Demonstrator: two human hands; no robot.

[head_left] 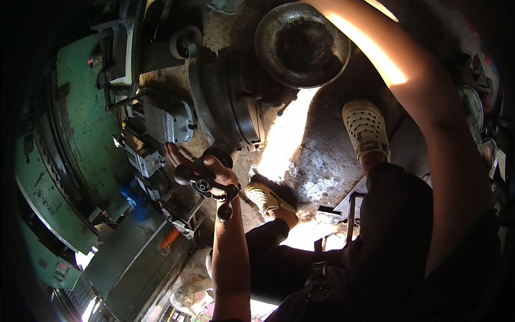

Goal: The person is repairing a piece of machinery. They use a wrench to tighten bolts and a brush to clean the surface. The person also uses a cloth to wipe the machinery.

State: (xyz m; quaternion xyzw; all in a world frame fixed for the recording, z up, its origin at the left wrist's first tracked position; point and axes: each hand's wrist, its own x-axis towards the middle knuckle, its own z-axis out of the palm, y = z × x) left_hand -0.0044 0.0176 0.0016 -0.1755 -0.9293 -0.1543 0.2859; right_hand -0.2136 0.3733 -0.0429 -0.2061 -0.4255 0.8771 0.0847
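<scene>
My left hand (210, 173) is closed around a black crank handle (204, 186) with ball knobs (225, 211) at its ends, on the front of a green lathe (80, 134). Just above the hand sit the grey tool carriage (167, 121) and the dark round chuck (230, 102). My right forearm (424, 107) rises from the lower right to the top edge, passing beside a round metal pan (303, 43). The right hand itself is cut off by the frame's top edge.
My feet in cream clogs (366, 129) (266, 198) stand on a rough concrete floor (322, 166) with a sunlit patch. A grey sloped lathe cover (134, 263) with an orange piece (169, 239) lies at the lower left. Round metal parts (475, 107) crowd the right edge.
</scene>
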